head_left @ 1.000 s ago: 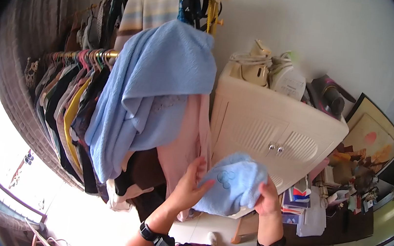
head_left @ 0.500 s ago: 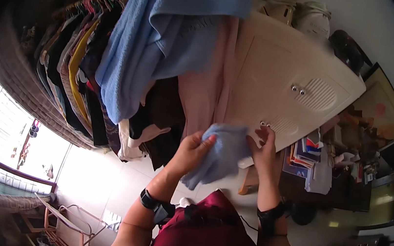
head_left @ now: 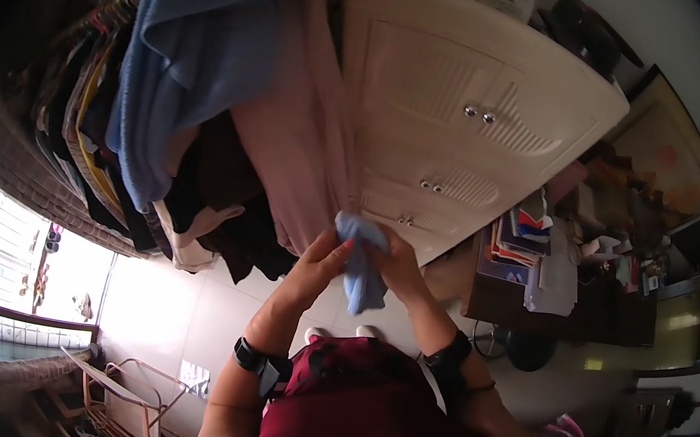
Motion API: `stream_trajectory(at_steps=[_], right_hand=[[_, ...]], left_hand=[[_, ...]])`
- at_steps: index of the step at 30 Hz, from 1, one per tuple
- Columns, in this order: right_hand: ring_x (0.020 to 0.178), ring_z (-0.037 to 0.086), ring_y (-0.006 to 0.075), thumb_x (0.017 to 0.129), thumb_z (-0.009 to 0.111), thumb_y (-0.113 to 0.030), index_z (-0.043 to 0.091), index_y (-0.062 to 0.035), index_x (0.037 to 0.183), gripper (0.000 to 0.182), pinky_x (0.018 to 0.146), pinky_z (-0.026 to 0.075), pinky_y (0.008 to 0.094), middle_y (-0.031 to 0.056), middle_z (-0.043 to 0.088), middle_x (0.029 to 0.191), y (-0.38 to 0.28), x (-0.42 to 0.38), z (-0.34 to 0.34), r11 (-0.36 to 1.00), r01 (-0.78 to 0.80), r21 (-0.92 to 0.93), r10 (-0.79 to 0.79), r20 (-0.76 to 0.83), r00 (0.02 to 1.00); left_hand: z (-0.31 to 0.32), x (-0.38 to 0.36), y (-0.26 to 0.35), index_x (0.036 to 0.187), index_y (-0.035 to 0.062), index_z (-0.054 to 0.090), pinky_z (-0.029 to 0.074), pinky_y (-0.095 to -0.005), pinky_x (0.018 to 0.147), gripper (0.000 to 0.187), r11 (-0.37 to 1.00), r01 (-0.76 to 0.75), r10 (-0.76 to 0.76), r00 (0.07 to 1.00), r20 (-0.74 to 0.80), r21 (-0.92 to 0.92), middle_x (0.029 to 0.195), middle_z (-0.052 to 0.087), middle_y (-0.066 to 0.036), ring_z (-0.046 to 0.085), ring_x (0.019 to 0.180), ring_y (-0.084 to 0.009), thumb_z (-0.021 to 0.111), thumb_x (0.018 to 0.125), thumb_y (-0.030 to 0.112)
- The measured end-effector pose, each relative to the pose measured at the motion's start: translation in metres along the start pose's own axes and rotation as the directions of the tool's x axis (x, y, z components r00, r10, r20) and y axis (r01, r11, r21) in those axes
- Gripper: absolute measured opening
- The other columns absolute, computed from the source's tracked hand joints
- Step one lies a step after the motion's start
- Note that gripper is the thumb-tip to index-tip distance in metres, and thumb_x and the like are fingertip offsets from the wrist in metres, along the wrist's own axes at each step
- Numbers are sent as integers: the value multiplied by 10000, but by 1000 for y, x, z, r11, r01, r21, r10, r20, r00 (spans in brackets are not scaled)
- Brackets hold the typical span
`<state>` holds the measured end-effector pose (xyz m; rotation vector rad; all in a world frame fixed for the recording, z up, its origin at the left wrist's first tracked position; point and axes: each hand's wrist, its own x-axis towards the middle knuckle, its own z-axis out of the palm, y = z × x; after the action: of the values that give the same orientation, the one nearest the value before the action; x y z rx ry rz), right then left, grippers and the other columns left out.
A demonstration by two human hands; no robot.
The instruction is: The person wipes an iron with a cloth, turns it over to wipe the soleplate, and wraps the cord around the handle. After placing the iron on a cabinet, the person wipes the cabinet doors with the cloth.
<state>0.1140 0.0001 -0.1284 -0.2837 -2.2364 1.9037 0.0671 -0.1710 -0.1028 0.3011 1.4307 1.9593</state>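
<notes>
A small light blue cloth (head_left: 365,277) hangs bunched between my two hands in front of my body. My left hand (head_left: 323,259) grips its left side with thumb and fingers closed. At its upper right, my right hand (head_left: 397,264) is closed round the fabric, with the fingertips partly hidden by it. Just above the hands is the lower end of a hanging pink garment (head_left: 293,115). A large blue towel (head_left: 187,50) hangs at the upper left, beside the pink garment.
A cream cabinet (head_left: 437,81) with round knobs stands ahead. Clothes on hangers (head_left: 86,125) line the left. Papers and books (head_left: 537,259) lie on a dark table (head_left: 599,323) at right. A metal-framed rack (head_left: 140,394) stands at lower left, near a bright window (head_left: 8,229).
My hands have come together and the blue cloth is now bunched and narrower. My right hand, apart from my left before, has closed on it. The view has shifted toward the right.
</notes>
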Motion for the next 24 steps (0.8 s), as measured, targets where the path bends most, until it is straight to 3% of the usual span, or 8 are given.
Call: stream_trajectory(at_steps=[4,6,10,13,16,21,23,24], right_hand=[[981,605,385,874,586,-67,540,-27,1209,340,830,495,407,203,620,1052,-6,27,-49,836,309,-453,-459,-269,847],[1133,496,440,808,586,7,434,-41,1359,574,929,422,468,259,495,1251,-37,54,-68,506,372,-778,-742,-172,648],[1086,500,386,814,553,-43,521,-35,1297,484,933,407,473,184,479,1311,-114,126,-76,108,374,-921,-954,10,300],[1215,463,317,840,518,-89,562,-84,1250,413,930,400,489,85,491,1338,-131,185,-70,-125,302,-945,-952,200,233],[1303,412,280,796,551,-104,550,-90,1262,466,979,347,500,68,458,1385,-87,237,-66,-234,425,-874,-849,396,348],[1241,477,246,775,550,-164,580,-105,1229,459,918,377,418,86,538,1290,-3,254,-76,-442,552,-707,-674,668,316],[1182,514,252,778,545,-158,576,-99,1233,459,911,379,410,90,577,1199,-35,261,-59,-209,473,-856,-295,516,804],[1152,528,254,778,546,-153,576,-90,1230,457,927,377,415,92,592,1156,-75,249,-54,-170,414,-894,-201,442,874]], left_hand=[[21,0,-11,1326,19,435,474,-322,874,457,995,-23,26,999,-39,96,1230,567,-106,559,1086,-182,545,969,280],[25,-1,-14,1316,18,452,477,-322,872,442,995,8,-11,1000,26,101,1195,588,-99,571,1066,-182,536,973,284],[47,-3,-19,1292,18,483,484,-320,866,415,990,14,-19,999,37,140,1131,620,-92,589,1036,-186,516,981,291],[53,-6,-26,1287,19,487,486,-318,865,406,994,-18,12,998,65,104,1134,617,-96,589,1039,-185,511,983,288],[52,-14,-29,1289,16,491,483,-342,895,425,995,-8,5,1000,24,100,1189,600,-118,587,1073,-208,510,980,307],[29,-35,-48,1287,21,498,490,-328,876,411,1000,-7,7,990,-140,0,1171,605,-118,597,1056,-200,520,977,290],[24,-43,-50,1281,22,502,492,-322,869,410,1000,3,-9,982,-189,-31,1161,610,-116,603,1046,-199,529,972,291],[24,-46,-49,1280,22,502,493,-322,868,411,999,8,-16,978,-207,-40,1160,610,-117,603,1046,-199,531,971,292]])
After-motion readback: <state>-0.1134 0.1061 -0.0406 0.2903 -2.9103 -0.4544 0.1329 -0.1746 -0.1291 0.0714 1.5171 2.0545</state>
